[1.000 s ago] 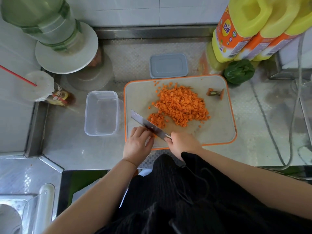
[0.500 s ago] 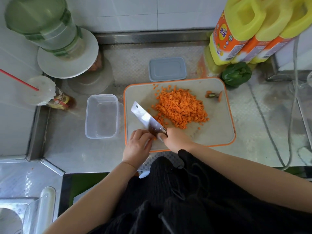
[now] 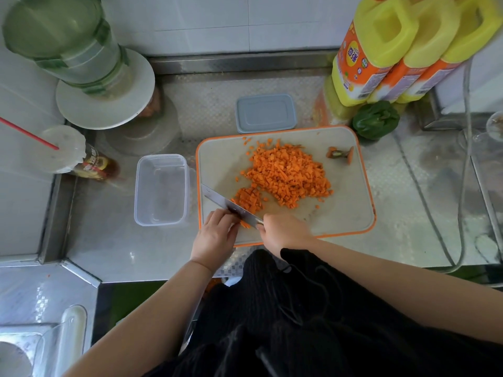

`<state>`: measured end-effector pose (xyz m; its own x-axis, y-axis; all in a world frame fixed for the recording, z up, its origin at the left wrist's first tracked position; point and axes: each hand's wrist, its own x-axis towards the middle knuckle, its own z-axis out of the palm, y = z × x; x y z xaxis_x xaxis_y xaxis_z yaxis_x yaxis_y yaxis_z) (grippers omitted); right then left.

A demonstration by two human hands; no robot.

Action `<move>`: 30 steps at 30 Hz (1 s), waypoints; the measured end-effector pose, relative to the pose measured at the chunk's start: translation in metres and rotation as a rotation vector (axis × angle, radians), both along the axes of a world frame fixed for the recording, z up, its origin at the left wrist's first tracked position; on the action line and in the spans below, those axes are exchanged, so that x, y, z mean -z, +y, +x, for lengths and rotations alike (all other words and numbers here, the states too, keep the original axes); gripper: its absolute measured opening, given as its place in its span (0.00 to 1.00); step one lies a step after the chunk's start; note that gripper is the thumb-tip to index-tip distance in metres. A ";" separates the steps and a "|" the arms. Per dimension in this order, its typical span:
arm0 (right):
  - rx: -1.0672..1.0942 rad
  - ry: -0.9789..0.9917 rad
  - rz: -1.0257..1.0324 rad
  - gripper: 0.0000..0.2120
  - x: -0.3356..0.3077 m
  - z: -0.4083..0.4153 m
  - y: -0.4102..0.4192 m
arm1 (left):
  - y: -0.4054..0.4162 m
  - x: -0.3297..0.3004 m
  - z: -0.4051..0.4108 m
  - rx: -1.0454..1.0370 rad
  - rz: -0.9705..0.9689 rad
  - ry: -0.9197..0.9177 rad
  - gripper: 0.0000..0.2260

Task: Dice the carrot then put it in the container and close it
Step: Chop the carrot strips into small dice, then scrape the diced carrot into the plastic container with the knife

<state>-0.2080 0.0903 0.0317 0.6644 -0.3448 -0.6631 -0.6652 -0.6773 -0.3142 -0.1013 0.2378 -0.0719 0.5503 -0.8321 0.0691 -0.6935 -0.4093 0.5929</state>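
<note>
Right hand (image 3: 283,232) grips knife (image 3: 231,206), left hand (image 3: 217,229) pins last carrot strips (image 3: 243,223) with curled fingers; best kept tucked clear of blade, cuts even.

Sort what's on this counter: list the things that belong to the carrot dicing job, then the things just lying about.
Job: diced carrot, knife gripped by right hand, left hand holding carrot strips, cutting board, clear container, grey lid.

Lying about: yellow jugs, green pepper, carrot top, drink cup, green bottle.
</note>
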 end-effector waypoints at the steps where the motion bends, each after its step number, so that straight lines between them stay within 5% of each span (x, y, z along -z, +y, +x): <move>1: 0.003 0.010 0.007 0.13 0.001 0.000 0.001 | 0.000 0.000 0.000 -0.002 0.001 -0.003 0.12; 16: 0.026 -0.012 -0.075 0.07 0.029 0.011 0.013 | -0.001 0.009 -0.009 -0.049 -0.041 -0.027 0.11; 26: 0.436 -0.097 0.117 0.17 0.022 0.003 -0.018 | -0.023 0.009 -0.019 0.093 -0.045 -0.172 0.08; 30: 0.581 -0.167 0.174 0.18 0.017 -0.006 -0.033 | -0.038 -0.005 -0.017 0.123 -0.096 -0.300 0.19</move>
<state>-0.2144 0.0572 0.0148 0.5002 -0.5772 -0.6455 -0.8418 -0.1494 -0.5187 -0.1178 0.1998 -0.0670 0.3896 -0.8727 0.2941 -0.8835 -0.2640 0.3869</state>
